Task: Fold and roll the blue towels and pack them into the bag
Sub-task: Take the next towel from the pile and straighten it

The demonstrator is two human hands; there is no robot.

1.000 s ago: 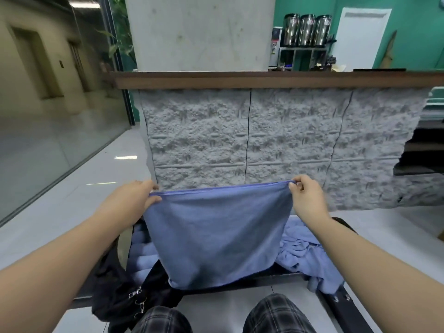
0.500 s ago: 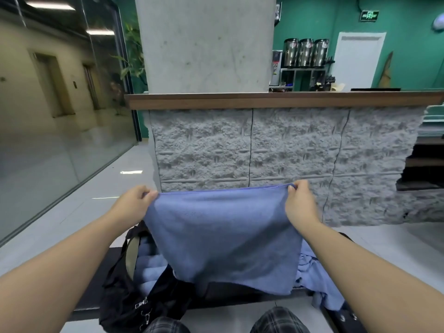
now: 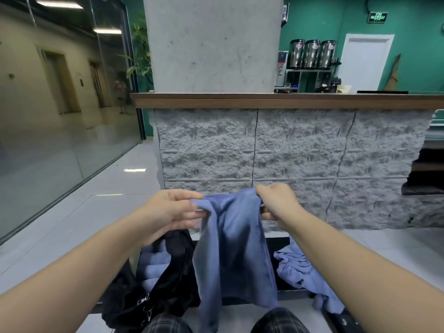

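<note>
A blue towel [image 3: 234, 255] hangs in the air in front of me, folding lengthwise down its middle. My left hand [image 3: 173, 211] pinches its upper left corner and my right hand [image 3: 278, 205] grips the upper right corner, the two hands close together. Below on the left an open black bag [image 3: 168, 289] holds several rolled blue towels [image 3: 151, 267]. A crumpled heap of blue towels [image 3: 305, 275] lies to the right on a dark low platform.
A rough grey stone counter front [image 3: 300, 162] with a wooden top [image 3: 288, 100] stands just beyond the hands. A concrete pillar [image 3: 213, 44] rises behind it. Glass wall on the left, white tiled floor [image 3: 79, 219] around. My checked-trouser knees [image 3: 278, 320] show at the bottom.
My hands have moved together, bringing the towel's top corners close, so the spread towel now sags into a lengthwise fold. The view has tilted slightly upward.
</note>
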